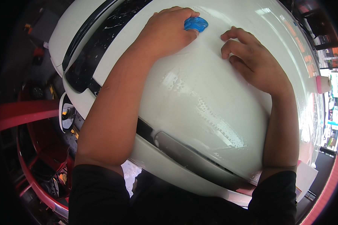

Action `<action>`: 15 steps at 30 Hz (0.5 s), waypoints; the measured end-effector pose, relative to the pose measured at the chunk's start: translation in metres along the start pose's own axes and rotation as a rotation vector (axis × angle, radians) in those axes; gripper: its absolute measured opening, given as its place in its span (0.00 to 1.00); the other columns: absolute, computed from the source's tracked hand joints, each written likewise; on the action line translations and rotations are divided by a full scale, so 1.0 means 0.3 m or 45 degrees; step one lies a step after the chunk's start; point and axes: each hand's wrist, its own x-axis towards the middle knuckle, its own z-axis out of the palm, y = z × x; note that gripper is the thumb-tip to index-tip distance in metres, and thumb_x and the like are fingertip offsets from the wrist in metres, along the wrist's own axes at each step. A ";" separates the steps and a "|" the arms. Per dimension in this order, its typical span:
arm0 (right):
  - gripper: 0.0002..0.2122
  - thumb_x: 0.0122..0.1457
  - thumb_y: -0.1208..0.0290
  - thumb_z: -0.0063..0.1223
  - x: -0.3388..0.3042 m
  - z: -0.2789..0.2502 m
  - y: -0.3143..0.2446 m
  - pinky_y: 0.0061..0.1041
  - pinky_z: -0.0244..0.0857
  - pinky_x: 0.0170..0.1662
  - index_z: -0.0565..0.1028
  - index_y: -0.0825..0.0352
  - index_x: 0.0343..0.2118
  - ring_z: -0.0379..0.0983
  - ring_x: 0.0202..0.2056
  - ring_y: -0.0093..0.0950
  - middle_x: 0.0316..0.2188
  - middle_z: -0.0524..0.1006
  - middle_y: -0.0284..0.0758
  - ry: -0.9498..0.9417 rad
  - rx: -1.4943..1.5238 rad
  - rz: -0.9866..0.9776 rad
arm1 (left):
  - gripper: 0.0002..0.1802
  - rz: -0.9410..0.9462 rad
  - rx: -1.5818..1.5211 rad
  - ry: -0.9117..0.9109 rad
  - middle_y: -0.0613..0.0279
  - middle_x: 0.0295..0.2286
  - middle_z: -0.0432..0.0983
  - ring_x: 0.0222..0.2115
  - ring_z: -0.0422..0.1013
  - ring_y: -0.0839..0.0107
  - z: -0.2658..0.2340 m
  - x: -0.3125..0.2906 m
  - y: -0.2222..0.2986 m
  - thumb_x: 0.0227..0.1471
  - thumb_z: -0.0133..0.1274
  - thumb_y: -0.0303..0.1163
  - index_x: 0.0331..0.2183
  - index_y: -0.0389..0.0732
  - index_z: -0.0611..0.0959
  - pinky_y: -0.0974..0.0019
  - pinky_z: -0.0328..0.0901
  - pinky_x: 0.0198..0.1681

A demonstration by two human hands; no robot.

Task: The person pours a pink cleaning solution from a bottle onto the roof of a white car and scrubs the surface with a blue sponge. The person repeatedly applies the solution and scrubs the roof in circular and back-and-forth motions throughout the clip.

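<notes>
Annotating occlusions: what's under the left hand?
The left hand covers part of a blue lump; its outer end shows against the white car hood. The lump's remainder and the hood beneath the hand are covered, can't be seen.

A head-worn fisheye looks down from close above the white hood point(214, 86).

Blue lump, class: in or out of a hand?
In: the left hand grips the blue lump between thumb and fingers; the right hand is apart.

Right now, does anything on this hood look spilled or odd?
Nothing looks clearly damaged, but wet droplets dot the white hood nearer you than the blue lump in your left hand, breaking the hood's smooth shine.
</notes>
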 end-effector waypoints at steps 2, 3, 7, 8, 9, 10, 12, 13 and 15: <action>0.11 0.59 0.79 0.54 -0.004 0.008 -0.009 0.39 0.63 0.61 0.79 0.57 0.42 0.71 0.56 0.41 0.55 0.74 0.35 0.034 0.044 0.017 | 0.25 -0.025 0.022 -0.020 0.59 0.52 0.79 0.55 0.74 0.59 -0.006 -0.001 0.011 0.56 0.60 0.37 0.56 0.47 0.82 0.56 0.64 0.64; 0.11 0.59 0.79 0.54 -0.005 0.011 -0.011 0.39 0.63 0.61 0.78 0.57 0.42 0.71 0.56 0.41 0.54 0.74 0.35 0.051 0.065 0.026 | 0.25 -0.033 0.047 -0.048 0.58 0.55 0.77 0.55 0.74 0.59 -0.010 0.000 0.018 0.58 0.59 0.37 0.57 0.48 0.81 0.57 0.65 0.63; 0.11 0.59 0.79 0.54 -0.001 -0.007 -0.008 0.38 0.64 0.61 0.79 0.57 0.42 0.71 0.56 0.40 0.55 0.73 0.34 -0.009 0.048 -0.015 | 0.26 -0.059 0.075 -0.106 0.57 0.58 0.74 0.57 0.73 0.60 -0.023 -0.001 0.027 0.62 0.59 0.36 0.60 0.49 0.78 0.58 0.66 0.63; 0.11 0.59 0.79 0.54 -0.001 -0.008 -0.012 0.38 0.64 0.61 0.79 0.57 0.42 0.71 0.56 0.40 0.55 0.73 0.34 -0.007 0.054 -0.013 | 0.25 -0.062 0.063 -0.108 0.57 0.58 0.74 0.57 0.73 0.60 -0.025 0.000 0.027 0.62 0.59 0.36 0.60 0.49 0.78 0.58 0.66 0.63; 0.11 0.59 0.79 0.54 -0.002 -0.010 -0.013 0.38 0.64 0.61 0.79 0.57 0.42 0.71 0.56 0.40 0.55 0.73 0.34 -0.005 0.060 -0.012 | 0.26 -0.068 0.058 -0.114 0.57 0.58 0.74 0.57 0.73 0.60 -0.026 0.002 0.029 0.62 0.59 0.36 0.60 0.49 0.78 0.58 0.66 0.63; 0.11 0.59 0.79 0.54 -0.002 -0.013 -0.011 0.38 0.64 0.61 0.79 0.56 0.42 0.71 0.55 0.40 0.55 0.73 0.34 -0.037 0.060 0.001 | 0.26 -0.074 0.054 -0.119 0.57 0.58 0.75 0.57 0.73 0.60 -0.027 0.003 0.029 0.62 0.59 0.36 0.60 0.49 0.78 0.58 0.66 0.63; 0.11 0.59 0.79 0.54 0.000 -0.023 -0.006 0.38 0.65 0.60 0.79 0.56 0.42 0.71 0.55 0.41 0.56 0.73 0.34 -0.102 0.059 0.027 | 0.26 -0.085 0.054 -0.129 0.57 0.58 0.75 0.57 0.73 0.60 -0.032 0.004 0.033 0.62 0.59 0.36 0.60 0.49 0.78 0.58 0.66 0.63; 0.11 0.58 0.79 0.55 -0.002 -0.018 -0.010 0.38 0.65 0.60 0.79 0.56 0.41 0.71 0.55 0.41 0.56 0.73 0.34 -0.062 0.066 0.049 | 0.26 -0.088 0.058 -0.134 0.57 0.58 0.75 0.57 0.73 0.60 -0.034 0.003 0.036 0.62 0.59 0.36 0.60 0.49 0.78 0.58 0.66 0.63; 0.11 0.58 0.79 0.55 -0.009 -0.002 -0.021 0.39 0.66 0.60 0.79 0.56 0.41 0.71 0.55 0.42 0.56 0.72 0.34 0.018 0.080 0.092 | 0.26 -0.089 0.065 -0.137 0.57 0.58 0.75 0.57 0.73 0.60 -0.035 0.004 0.040 0.62 0.59 0.36 0.60 0.49 0.78 0.58 0.66 0.63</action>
